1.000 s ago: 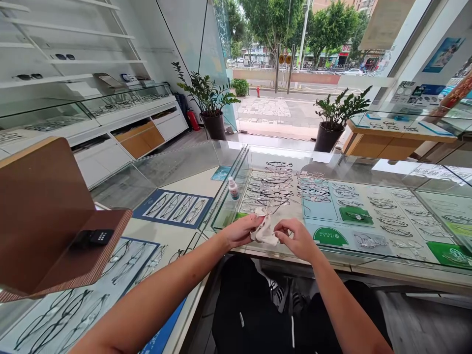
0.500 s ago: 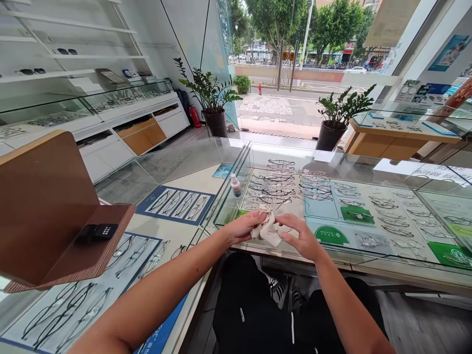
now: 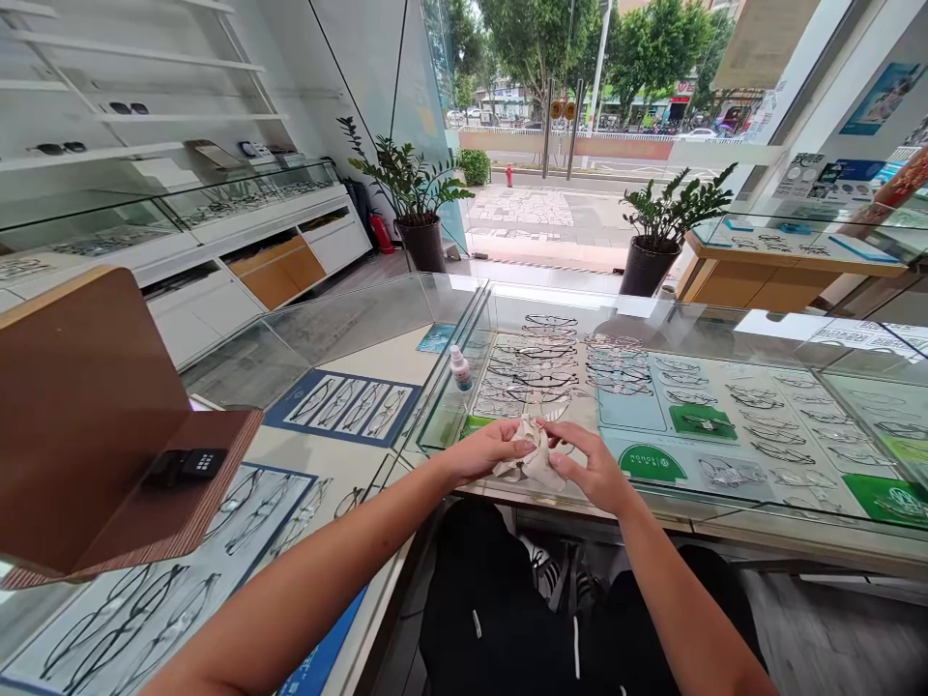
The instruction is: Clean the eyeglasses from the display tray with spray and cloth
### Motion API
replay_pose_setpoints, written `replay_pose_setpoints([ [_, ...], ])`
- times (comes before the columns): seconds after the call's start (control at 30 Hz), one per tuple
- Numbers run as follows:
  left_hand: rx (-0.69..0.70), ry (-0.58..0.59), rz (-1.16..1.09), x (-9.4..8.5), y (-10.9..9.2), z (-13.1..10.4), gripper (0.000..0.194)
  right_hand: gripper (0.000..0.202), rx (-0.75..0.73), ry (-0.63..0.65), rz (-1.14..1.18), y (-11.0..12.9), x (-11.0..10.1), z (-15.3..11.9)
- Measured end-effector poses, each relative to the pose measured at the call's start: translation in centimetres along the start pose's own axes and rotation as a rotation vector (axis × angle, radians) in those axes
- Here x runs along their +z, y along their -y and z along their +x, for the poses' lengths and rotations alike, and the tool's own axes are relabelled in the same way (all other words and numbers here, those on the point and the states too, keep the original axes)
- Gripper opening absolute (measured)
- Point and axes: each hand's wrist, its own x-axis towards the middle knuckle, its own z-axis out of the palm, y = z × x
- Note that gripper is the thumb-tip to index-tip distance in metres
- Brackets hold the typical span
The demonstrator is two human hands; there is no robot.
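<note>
A crumpled pale cloth [image 3: 535,462] is bunched between my hands, just above the glass counter's front edge. My left hand [image 3: 487,452] is closed on it, thumb pressed over a fold. From the right, my right hand [image 3: 593,468] pinches a thin-framed pair of glasses [image 3: 557,413] with its fingertips against the cloth. Most of the glasses is hidden by fingers and fabric. Beyond my left hand, a small white bottle [image 3: 461,369] stands upright on the glass top.
Rows of glasses frames [image 3: 543,362] lie inside the glass counter [image 3: 725,517]. At left, a brown folding stand [image 3: 87,406] holds a small black device [image 3: 195,464] above more displayed frames. Potted plants [image 3: 420,242] stand beyond the counter, near the glass door.
The cloth has been refolded, its hanging end gathered up between my hands. My left thumb now presses over it, and the glasses have shifted slightly. The bottle stays in place.
</note>
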Motion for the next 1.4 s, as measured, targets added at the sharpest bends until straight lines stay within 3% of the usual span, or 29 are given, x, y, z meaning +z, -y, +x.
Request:
replay_pose_setpoints([
  [0.23, 0.019, -0.024, 0.075, -0.1, 0.2, 0.0, 0.037, 0.051, -0.035, -0.003, -0.037, 0.0, 0.0, 0.0],
  [0.4, -0.077, 0.035, 0.064, -1.0, 0.2, -0.2, 0.041, 0.047, -0.049, 0.017, -0.053, 0.1, -0.1, -0.2],
  [0.57, -0.066, 0.008, 0.159, -0.4, -0.2, -0.2, 0.042, 0.050, -0.038, 0.072, -0.099, 0.0, 0.0, -0.5],
  [0.8, -0.037, -0.017, 0.200, 0.5, -0.5, -0.1, 0.042, 0.046, 0.006, -0.003, -0.080, -0.1, 0.4, -0.3],
  [1.07, -0.091, 0.063, 0.201, -0.2, -0.4, -0.1, 0.047, 0.043, -0.012, -0.021, -0.078, 0.3, 0.5, -0.3],
  [1.4, -0.008, 0.083, 0.226, -0.2, -0.3, -0.1, 0.049, 0.043, -0.015, -0.040, -0.122, -0.1, 0.7, -0.5],
])
